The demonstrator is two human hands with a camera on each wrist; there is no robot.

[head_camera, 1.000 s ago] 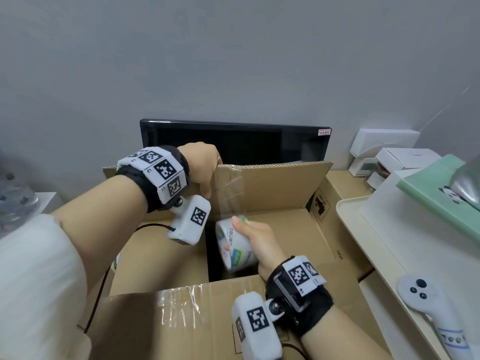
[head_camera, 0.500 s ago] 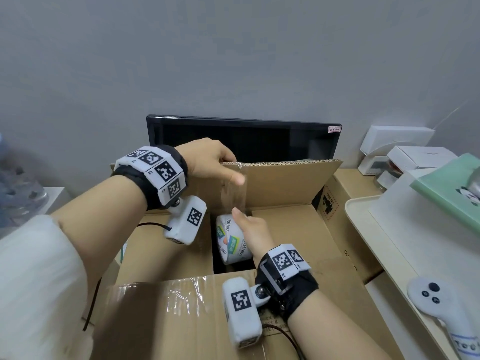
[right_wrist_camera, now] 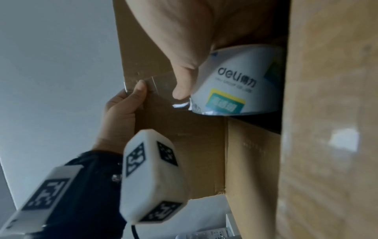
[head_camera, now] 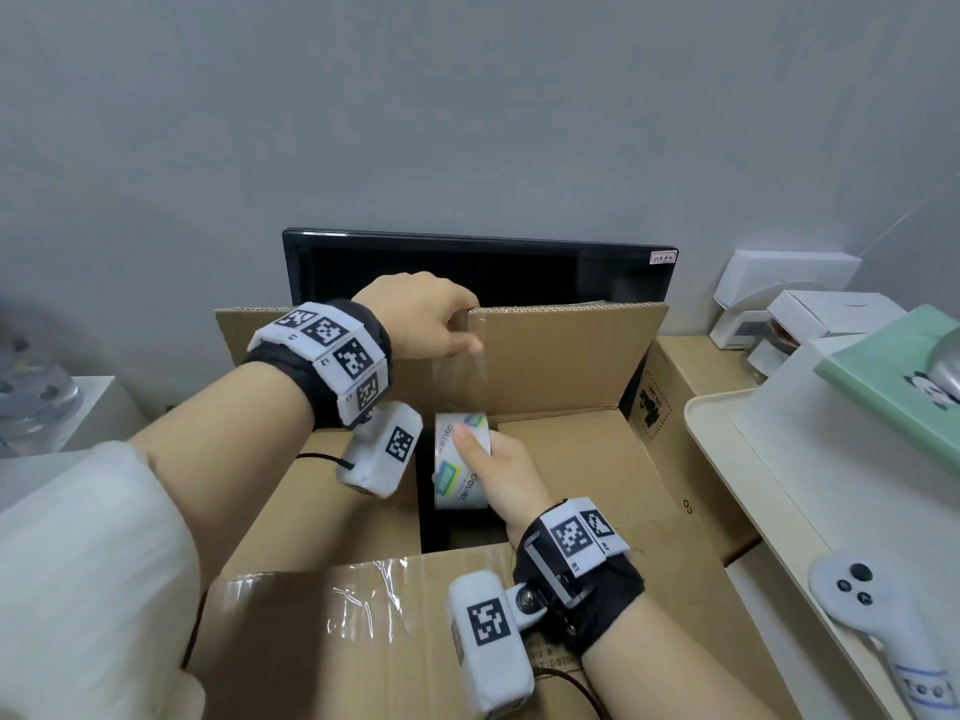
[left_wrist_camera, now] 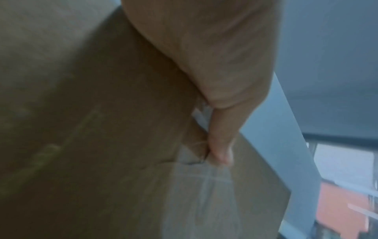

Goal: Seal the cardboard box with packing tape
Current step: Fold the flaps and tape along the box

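Two white cartons (head_camera: 810, 298) sit at the frame's right edge behind a cream tray (head_camera: 727, 459), with a white controller (head_camera: 872, 605) lower right and a dark monitor (head_camera: 478, 267) behind the cardboard box (head_camera: 561, 366) at centre. Left hand (head_camera: 421, 319) presses the clear tape strip (head_camera: 467, 381) against the upright rear flap's top edge; right hand (head_camera: 498, 470), just below, grips the tape roll (head_camera: 457, 459) over the open gap.
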